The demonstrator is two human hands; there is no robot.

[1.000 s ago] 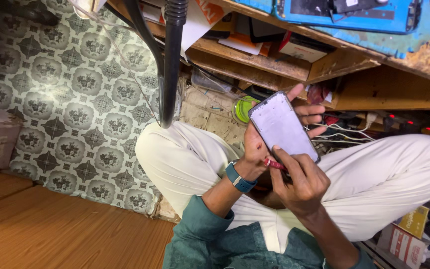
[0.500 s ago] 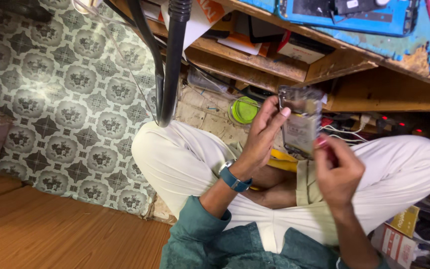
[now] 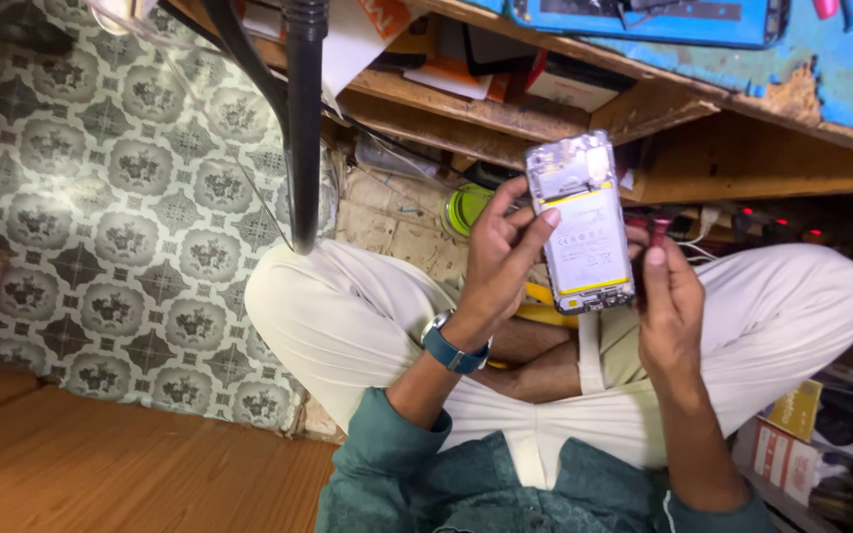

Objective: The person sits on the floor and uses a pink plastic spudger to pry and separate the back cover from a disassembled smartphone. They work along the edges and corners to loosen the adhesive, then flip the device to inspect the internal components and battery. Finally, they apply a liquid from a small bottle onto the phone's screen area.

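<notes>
We are holding the opened phone (image 3: 582, 222) upright over our crossed legs (image 3: 348, 316), below the wooden shelf's (image 3: 723, 158) front edge, its long axis vertical, left hand (image 3: 501, 262) pinching its left side, right hand (image 3: 668, 296) closed around its right edge.

A single head-worn camera looks steeply down from close above the person's crossed legs in cream trousers (image 3: 367, 316). It faces forward toward the worn wooden shelf with blue top (image 3: 742, 148), with the grey-green patterned floor covering (image 3: 101, 227) filling the left side.
</notes>
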